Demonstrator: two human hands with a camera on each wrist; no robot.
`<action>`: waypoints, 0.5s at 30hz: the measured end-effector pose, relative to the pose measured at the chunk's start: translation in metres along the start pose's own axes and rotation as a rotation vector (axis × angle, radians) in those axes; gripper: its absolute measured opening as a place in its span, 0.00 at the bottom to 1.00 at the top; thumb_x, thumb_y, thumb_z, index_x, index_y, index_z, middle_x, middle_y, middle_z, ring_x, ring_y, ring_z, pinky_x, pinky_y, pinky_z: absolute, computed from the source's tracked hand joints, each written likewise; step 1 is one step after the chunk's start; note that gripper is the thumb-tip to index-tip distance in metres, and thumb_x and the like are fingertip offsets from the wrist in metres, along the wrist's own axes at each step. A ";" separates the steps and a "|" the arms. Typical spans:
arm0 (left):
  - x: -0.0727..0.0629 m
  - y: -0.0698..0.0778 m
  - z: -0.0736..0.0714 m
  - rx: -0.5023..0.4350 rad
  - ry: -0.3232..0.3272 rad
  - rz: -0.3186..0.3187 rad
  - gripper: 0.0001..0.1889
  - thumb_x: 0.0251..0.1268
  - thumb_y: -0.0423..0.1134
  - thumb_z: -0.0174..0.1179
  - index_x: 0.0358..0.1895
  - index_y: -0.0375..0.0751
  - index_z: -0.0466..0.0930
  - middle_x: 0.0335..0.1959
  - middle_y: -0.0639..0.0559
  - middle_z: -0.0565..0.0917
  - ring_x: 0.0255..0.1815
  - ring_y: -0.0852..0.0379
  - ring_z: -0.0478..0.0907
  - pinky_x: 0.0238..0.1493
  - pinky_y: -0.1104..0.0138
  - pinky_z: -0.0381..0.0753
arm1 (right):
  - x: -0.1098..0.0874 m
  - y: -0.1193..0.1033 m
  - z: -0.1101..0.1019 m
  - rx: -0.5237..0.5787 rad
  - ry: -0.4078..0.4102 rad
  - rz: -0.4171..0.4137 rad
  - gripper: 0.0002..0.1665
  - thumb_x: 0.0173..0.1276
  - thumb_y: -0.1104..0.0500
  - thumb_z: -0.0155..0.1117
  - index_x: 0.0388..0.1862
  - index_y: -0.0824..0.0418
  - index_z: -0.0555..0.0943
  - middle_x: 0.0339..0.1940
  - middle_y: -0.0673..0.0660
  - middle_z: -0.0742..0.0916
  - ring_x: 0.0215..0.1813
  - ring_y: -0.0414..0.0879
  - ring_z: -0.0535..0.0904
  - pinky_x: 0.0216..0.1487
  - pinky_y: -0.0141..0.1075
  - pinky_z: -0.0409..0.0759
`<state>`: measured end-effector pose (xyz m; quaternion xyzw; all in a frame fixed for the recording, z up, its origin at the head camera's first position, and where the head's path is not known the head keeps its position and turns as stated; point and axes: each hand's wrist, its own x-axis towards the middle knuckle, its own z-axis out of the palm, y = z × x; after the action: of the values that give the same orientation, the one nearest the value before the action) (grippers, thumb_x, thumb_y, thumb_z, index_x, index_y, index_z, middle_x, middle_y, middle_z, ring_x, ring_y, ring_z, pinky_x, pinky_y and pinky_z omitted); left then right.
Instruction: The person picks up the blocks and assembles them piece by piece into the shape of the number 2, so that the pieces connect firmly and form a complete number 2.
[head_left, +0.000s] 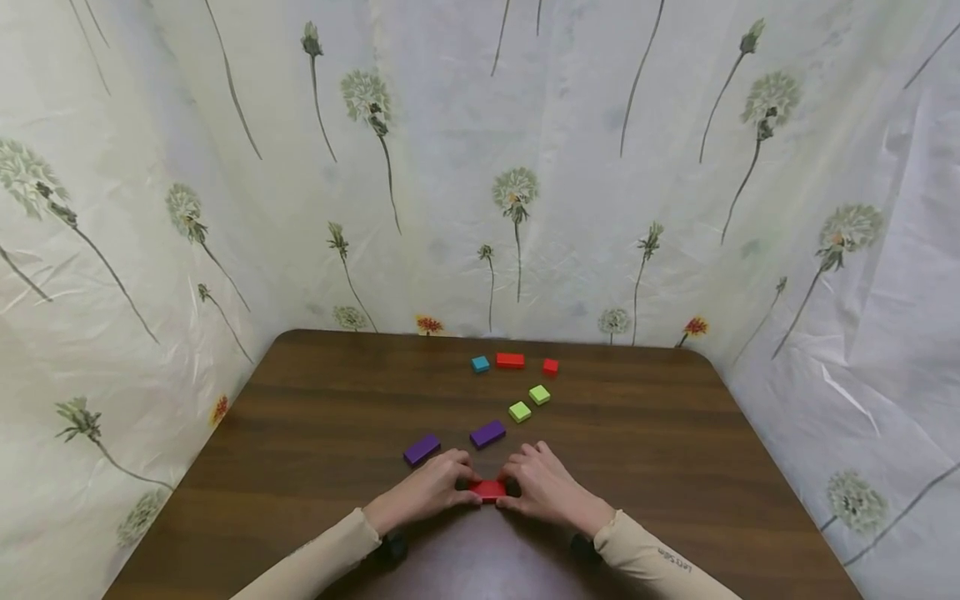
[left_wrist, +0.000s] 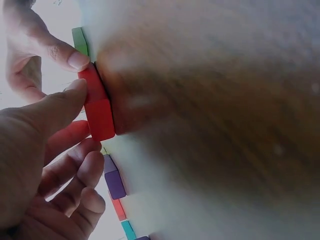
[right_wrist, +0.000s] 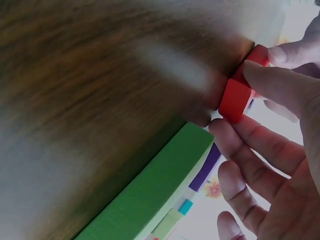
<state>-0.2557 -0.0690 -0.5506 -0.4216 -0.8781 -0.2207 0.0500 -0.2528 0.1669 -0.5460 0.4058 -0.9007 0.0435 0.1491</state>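
A red rectangular block [head_left: 489,491] lies on the brown table between both hands. My left hand [head_left: 444,482] pinches its left end; the thumb [left_wrist: 67,102] presses the near side and the fingers go behind. At the other end, my right hand [head_left: 546,487] pinches it the same way, thumb [right_wrist: 277,80] on the near side. The right wrist view shows a long green block [right_wrist: 155,182] close to the right fingertips. In the head view that block is hidden by the right hand. Part of it [left_wrist: 79,41] also appears in the left wrist view.
Beyond the hands lie two purple blocks [head_left: 422,450] [head_left: 487,434] and two lime green blocks [head_left: 520,412] [head_left: 539,395]. Farther back are a blue block [head_left: 480,364], a long red block [head_left: 510,361] and a small red block [head_left: 551,367]. Floral curtains [head_left: 450,250] surround the table [head_left: 637,417].
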 end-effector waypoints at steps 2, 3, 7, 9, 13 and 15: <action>0.001 0.000 0.000 0.004 -0.009 -0.014 0.15 0.59 0.51 0.67 0.42 0.45 0.88 0.35 0.57 0.77 0.35 0.67 0.68 0.36 0.76 0.69 | 0.001 0.001 0.000 0.003 -0.003 0.004 0.18 0.53 0.38 0.72 0.32 0.49 0.85 0.29 0.43 0.84 0.33 0.42 0.71 0.36 0.35 0.58; 0.001 -0.001 0.000 0.006 -0.012 -0.021 0.15 0.59 0.51 0.66 0.42 0.45 0.88 0.35 0.58 0.77 0.35 0.67 0.68 0.36 0.76 0.69 | 0.001 0.001 0.000 0.004 -0.008 0.008 0.18 0.53 0.38 0.72 0.32 0.49 0.85 0.29 0.43 0.84 0.34 0.42 0.71 0.36 0.35 0.59; 0.002 0.001 -0.001 -0.006 -0.025 -0.042 0.14 0.59 0.51 0.67 0.42 0.46 0.87 0.34 0.58 0.77 0.34 0.67 0.67 0.36 0.76 0.68 | 0.001 0.000 -0.001 0.005 -0.023 0.023 0.18 0.53 0.37 0.72 0.33 0.48 0.85 0.30 0.43 0.84 0.35 0.42 0.72 0.37 0.36 0.60; 0.003 0.002 -0.001 -0.013 -0.029 -0.048 0.14 0.59 0.50 0.67 0.42 0.46 0.87 0.34 0.58 0.77 0.34 0.67 0.67 0.36 0.75 0.68 | 0.001 0.000 -0.001 0.008 -0.027 0.031 0.18 0.53 0.37 0.72 0.33 0.48 0.84 0.30 0.43 0.84 0.35 0.41 0.73 0.38 0.36 0.60; 0.004 0.004 -0.002 -0.027 -0.046 -0.070 0.13 0.59 0.49 0.67 0.42 0.47 0.87 0.35 0.58 0.78 0.36 0.67 0.69 0.38 0.75 0.69 | 0.000 0.000 -0.001 0.016 -0.031 0.039 0.19 0.53 0.37 0.72 0.33 0.49 0.84 0.30 0.43 0.83 0.35 0.41 0.72 0.38 0.36 0.60; 0.004 0.005 -0.002 -0.031 -0.052 -0.079 0.13 0.59 0.49 0.67 0.41 0.47 0.86 0.35 0.59 0.78 0.36 0.67 0.69 0.38 0.75 0.70 | 0.000 0.000 -0.001 0.016 -0.034 0.038 0.19 0.53 0.37 0.72 0.33 0.49 0.84 0.29 0.43 0.83 0.35 0.41 0.72 0.37 0.35 0.59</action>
<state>-0.2550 -0.0644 -0.5459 -0.3929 -0.8915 -0.2251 0.0116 -0.2527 0.1675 -0.5450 0.3903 -0.9103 0.0468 0.1298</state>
